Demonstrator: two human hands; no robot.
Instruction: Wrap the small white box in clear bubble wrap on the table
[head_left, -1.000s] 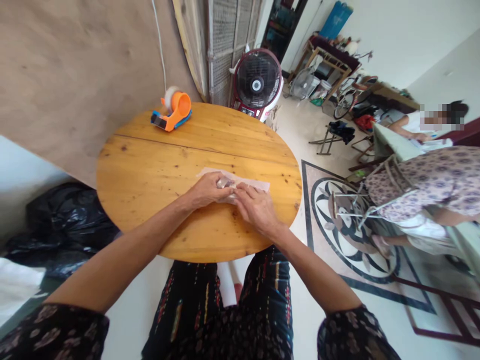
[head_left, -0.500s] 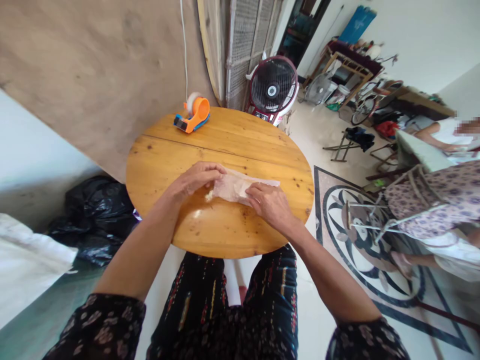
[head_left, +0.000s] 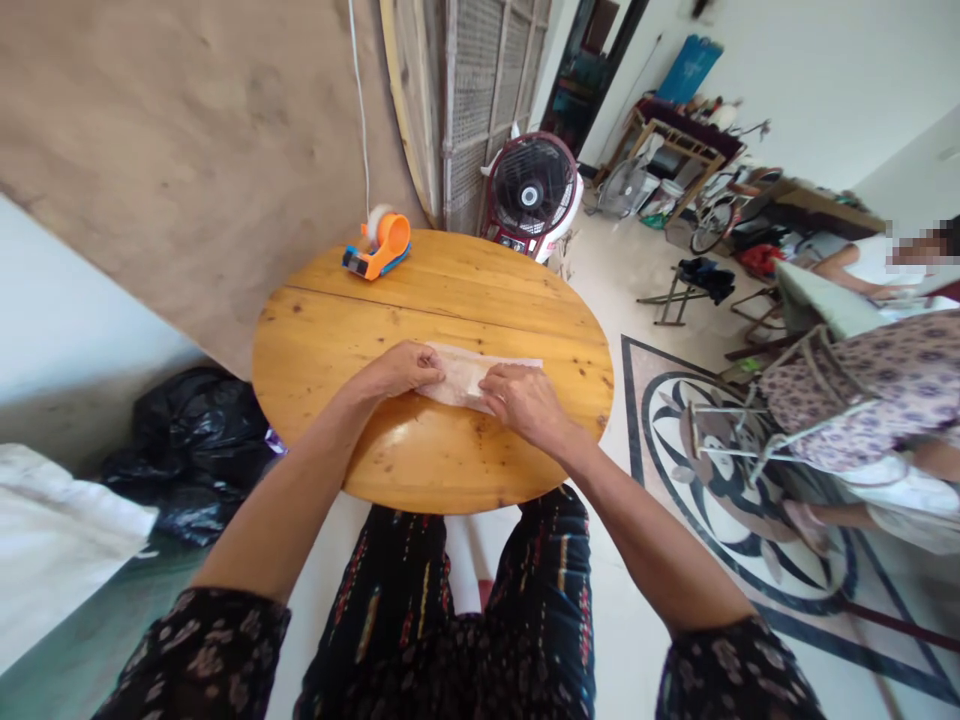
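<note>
Palms down, the left hand [head_left: 396,370] and right hand [head_left: 526,402] rest on a thin plastic packet [head_left: 466,368], fingers spread flat rather than closed round it. The packet lies between them on the round table [head_left: 337,330]. Its long axis runs left to right, and its far end points past the right hand. A tape dispenser [head_left: 379,245] sits well apart.

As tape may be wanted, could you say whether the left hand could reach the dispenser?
Probably yes: bare table lies between the left hand and the dispenser, though it now holds the packet.
</note>
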